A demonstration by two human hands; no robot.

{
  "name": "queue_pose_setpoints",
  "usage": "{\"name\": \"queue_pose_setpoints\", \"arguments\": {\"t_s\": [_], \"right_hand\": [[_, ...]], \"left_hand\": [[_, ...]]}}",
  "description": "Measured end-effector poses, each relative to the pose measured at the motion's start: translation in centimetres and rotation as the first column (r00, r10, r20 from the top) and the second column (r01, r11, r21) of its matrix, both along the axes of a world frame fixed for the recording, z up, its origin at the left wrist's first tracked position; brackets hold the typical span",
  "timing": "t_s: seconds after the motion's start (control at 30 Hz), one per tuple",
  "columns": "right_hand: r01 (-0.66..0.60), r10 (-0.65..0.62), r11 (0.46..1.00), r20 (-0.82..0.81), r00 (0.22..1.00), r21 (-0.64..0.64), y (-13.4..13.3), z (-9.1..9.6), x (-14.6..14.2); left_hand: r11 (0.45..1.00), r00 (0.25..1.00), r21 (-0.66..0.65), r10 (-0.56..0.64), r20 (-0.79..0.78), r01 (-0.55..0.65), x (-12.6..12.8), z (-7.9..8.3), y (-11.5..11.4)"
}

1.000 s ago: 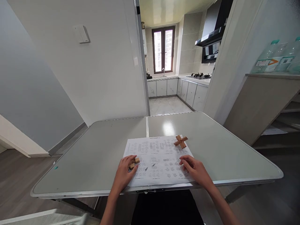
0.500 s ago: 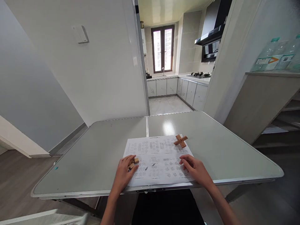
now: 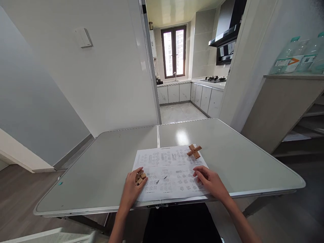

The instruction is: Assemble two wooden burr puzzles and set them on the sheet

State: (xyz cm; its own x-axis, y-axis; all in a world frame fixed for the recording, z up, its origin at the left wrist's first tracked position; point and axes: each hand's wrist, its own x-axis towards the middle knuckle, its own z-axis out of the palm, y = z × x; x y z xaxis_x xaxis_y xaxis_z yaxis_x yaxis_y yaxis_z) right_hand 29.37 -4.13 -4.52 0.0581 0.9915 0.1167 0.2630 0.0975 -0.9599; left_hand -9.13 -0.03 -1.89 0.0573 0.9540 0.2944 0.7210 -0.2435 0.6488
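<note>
On the left half of the printed sheet (image 3: 167, 194), my left hand (image 3: 130, 189) curls around a small cluster of light wooden puzzle blocks (image 3: 141, 178). Its fingers and palm partly cover them, so how they fit together cannot be made out. My right hand (image 3: 209, 180) rests on the sheet's right side, fingers loosely bent and thumb apart, with nothing visible in it. Beyond it, a brown cross-shaped wooden puzzle (image 3: 194, 152) sits at the sheet's far right corner, touched by neither hand. Rows of small line diagrams and dark marks cover the paper.
The grey-green folding table (image 3: 240, 162) has a metal rim and a centre seam. A small blue bit (image 3: 60, 183) lies near its left edge. Plastic bottles (image 3: 287, 57) stand on a cabinet at right. A kitchen lies past the doorway.
My left hand has shifted slightly left and turned, drawing the wooden blocks closer to the palm and showing more of them. My right hand and the cross-shaped puzzle stay in place.
</note>
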Motion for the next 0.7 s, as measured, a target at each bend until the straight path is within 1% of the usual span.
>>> {"name": "queue_pose_setpoints", "arguments": {"t_s": [0.13, 0.23, 0.3, 0.4, 0.5, 0.53, 0.6, 0.7], "right_hand": [[0.006, -0.007, 1.0, 0.012, 1.0, 0.007, 0.0, 0.3, -0.1], [0.008, -0.008, 1.0, 0.027, 1.0, -0.003, -0.1, 0.6, -0.1], [0.004, -0.003, 1.0, 0.035, 0.999, -0.003, -0.2, 0.7, -0.1], [-0.002, 0.002, 1.0, 0.043, 0.999, 0.0, -0.2, 0.6, 0.0], [-0.003, 0.003, 1.0, 0.053, 0.999, -0.003, -0.2, 0.3, 0.1], [-0.006, 0.006, 1.0, 0.055, 0.998, -0.002, -0.1, 0.2, 0.1], [-0.015, 0.015, 1.0, 0.055, 0.998, 0.002, -0.1, 0.1, 0.2], [-0.023, 0.023, 1.0, 0.053, 0.998, -0.008, 0.0, 0.1, 0.2]], "left_hand": [[1.0, 1.0, 0.0, 0.021, 0.017, -0.021, -0.2, 0.1, 0.2], [1.0, 1.0, 0.011, 0.007, 0.027, -0.007, 0.8, 0.7, 0.5], [1.0, 0.998, -0.007, -0.028, 0.054, 0.029, 2.3, 1.3, 0.4], [0.99, 0.985, -0.003, -0.14, 0.103, 0.141, 5.8, 1.7, -0.2], [0.957, 0.953, -0.005, -0.289, 0.087, 0.29, 9.5, 1.5, -1.3], [0.949, 0.947, -0.004, -0.314, 0.072, 0.315, 10.5, 1.3, -1.6], [0.945, 0.944, -0.001, -0.328, 0.033, 0.328, 12.2, 1.0, -2.1], [0.946, 0.944, 0.003, -0.324, -0.055, 0.325, 13.7, 0.7, -2.5]]}}
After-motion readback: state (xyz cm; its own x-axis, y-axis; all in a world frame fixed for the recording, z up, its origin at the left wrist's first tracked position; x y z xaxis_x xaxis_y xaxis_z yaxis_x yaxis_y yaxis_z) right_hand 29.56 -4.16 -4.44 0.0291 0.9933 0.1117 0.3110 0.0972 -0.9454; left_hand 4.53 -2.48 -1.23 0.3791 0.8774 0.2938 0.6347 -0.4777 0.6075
